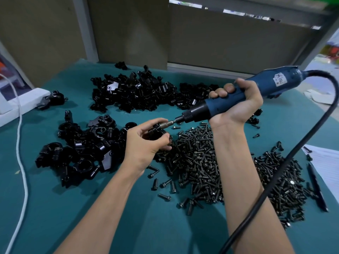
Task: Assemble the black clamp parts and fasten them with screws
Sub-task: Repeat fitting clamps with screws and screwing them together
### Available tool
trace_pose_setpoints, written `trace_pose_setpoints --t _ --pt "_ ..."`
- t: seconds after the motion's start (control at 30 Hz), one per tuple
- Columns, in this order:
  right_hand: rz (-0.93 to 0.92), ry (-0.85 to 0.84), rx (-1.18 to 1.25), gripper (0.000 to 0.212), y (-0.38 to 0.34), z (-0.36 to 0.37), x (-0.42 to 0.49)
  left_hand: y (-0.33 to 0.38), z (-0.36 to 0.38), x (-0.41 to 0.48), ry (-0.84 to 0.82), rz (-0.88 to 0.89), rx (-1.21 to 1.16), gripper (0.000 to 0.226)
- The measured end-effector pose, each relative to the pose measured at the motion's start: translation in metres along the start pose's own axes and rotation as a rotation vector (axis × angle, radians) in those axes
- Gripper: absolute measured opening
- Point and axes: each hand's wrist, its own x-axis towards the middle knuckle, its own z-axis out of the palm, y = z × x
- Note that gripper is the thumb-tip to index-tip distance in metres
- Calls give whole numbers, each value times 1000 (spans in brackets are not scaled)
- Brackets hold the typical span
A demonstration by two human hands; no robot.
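My left hand (145, 143) grips a black clamp (156, 132) above the green table, its fingers curled round it and hiding most of it. My right hand (236, 105) holds a blue electric screwdriver (247, 92) that slants down to the left. The screwdriver's metal bit (167, 124) meets the clamp at my left fingertips. A wide heap of black screws (200, 162) lies under and between my forearms. Loose black clamp parts (139, 90) are piled at the back, and a second pile of clamp pieces (80, 151) lies left of my left hand.
The screwdriver's black cable (286, 162) loops down over my right forearm. A white cord (23, 162) runs along the left side by a white box (23, 101). A sheet of paper (326, 162) and a pen (316, 186) lie at the right. Grey panels stand behind the table.
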Motion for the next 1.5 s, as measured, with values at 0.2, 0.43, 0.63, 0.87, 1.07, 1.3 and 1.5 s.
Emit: trace_pose_setpoints --t 0.2,0.43,0.63,0.87,1.07,1.3,1.5 --pt "18 27 8 40 0 -1 1 -1 -1 1 -25 -7 24 42" --pt "35 58 1 36 1 -2 0 -1 -1 1 -44 -40 22 44" --pt "29 43 -12 39 1 -1 0 -2 -1 1 -48 -35 14 45" --pt "22 61 -34 29 1 0 -1 -2 0 1 -56 -32 12 44" --pt "14 43 -55 24 3 2 -3 0 1 1 -48 -31 -6 46" --pt "-8 -12 -99 20 1 3 -5 0 2 -2 -93 -108 -93 40" --pt "-18 -150 -115 11 -5 5 -8 1 2 -3 -186 -211 -190 32"
